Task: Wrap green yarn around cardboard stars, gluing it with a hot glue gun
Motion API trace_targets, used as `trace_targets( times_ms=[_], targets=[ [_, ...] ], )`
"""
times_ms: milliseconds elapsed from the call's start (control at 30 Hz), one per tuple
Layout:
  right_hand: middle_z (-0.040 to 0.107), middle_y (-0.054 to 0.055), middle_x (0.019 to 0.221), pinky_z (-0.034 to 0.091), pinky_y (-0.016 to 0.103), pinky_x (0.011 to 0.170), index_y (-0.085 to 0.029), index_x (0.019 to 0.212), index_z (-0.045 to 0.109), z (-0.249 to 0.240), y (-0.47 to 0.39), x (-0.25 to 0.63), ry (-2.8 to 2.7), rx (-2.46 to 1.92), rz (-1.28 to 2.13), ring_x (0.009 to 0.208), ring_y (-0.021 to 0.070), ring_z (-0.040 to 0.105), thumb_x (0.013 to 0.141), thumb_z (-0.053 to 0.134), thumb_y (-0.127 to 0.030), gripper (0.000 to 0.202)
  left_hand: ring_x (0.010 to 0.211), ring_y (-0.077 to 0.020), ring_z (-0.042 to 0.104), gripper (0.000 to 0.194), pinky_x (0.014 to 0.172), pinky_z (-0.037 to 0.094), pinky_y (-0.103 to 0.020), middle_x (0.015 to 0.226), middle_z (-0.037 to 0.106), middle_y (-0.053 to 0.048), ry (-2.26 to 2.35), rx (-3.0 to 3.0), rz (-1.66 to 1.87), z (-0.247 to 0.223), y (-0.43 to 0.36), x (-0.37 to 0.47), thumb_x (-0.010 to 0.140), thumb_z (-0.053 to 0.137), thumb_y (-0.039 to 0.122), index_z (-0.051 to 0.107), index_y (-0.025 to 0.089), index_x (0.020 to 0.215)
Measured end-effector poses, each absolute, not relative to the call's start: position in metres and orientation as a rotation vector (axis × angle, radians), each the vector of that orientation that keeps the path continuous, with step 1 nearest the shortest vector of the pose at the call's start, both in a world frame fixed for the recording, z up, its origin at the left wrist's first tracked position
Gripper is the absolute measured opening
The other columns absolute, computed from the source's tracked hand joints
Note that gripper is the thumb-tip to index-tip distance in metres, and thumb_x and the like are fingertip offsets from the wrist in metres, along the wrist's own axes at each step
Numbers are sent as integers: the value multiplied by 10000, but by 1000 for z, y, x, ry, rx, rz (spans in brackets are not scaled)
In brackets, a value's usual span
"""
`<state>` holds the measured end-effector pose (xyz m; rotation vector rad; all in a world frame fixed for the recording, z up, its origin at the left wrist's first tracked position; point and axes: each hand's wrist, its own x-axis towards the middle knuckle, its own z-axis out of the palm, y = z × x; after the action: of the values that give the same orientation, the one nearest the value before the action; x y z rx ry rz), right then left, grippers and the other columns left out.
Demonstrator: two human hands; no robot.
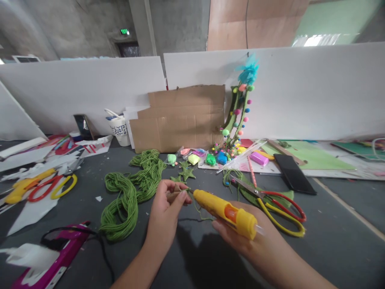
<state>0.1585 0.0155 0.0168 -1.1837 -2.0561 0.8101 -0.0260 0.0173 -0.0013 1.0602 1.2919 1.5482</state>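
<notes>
My left hand [165, 214] pinches a small piece of brown cardboard [172, 196] between thumb and fingers; part of it is hidden by them. Wrapped in my right hand [255, 224] is a yellow hot glue gun [210, 203], a clear glue stick poking out of its back. Its nozzle points left and meets, or nearly meets, the cardboard's edge. A thin strand of green yarn [197, 208] hangs below the nozzle. Small green yarn-covered stars [187, 173] lie just beyond my left hand. Scissors [267, 196] with red and yellow handles lie beside my right hand.
Green yarn hanks [120, 212] lie to the left, above a magenta power strip [60, 257] with a black cable. Behind stand a cardboard sheet [180, 124], a paper cup [119, 130] and a pompom-covered green form [237, 116]. A black phone [294, 173] lies right.
</notes>
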Motion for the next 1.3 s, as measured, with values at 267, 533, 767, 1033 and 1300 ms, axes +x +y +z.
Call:
trace_targets(
  times_ms=[267,533,767,1033,1300],
  targets=[
    [574,0,631,352,245,472,-207,678,542,18,14,157,-2140,-1252,815,520,140,503,840,516,-398,252,643,-82,575,106,673,465,-233,846,604,42,1286,1052,1557,-3,18,-27,792,614,205,509,210,802],
    [514,4,663,309,257,515,-205,645,437,28,15,154,-2383,-1235,510,580,155,476,822,526,-342,241,637,-92,593,144,666,453,-244,834,632,40,1266,895,1572,-4,23,-33,759,652,198,513,202,793],
    [603,7,833,372,277,621,-204,797,554,4,5,151,-2839,-780,321,708,176,543,761,656,-251,118,650,-92,588,184,691,460,-234,771,611,38,1199,729,1637,-2,35,-54,723,682,189,504,186,770],
    [623,17,732,392,307,604,-187,755,589,-24,7,144,-2829,-731,175,660,197,562,734,661,-232,88,637,-89,566,131,658,465,-220,732,576,27,1060,714,1440,6,21,-38,759,658,167,527,168,752],
    [583,22,970,451,273,791,-208,1001,475,14,14,135,-1679,-990,1366,909,151,564,849,506,-183,158,651,-94,543,109,637,451,-203,768,605,19,970,689,1268,16,-2,-11,784,618,142,524,196,772]
  ],
)
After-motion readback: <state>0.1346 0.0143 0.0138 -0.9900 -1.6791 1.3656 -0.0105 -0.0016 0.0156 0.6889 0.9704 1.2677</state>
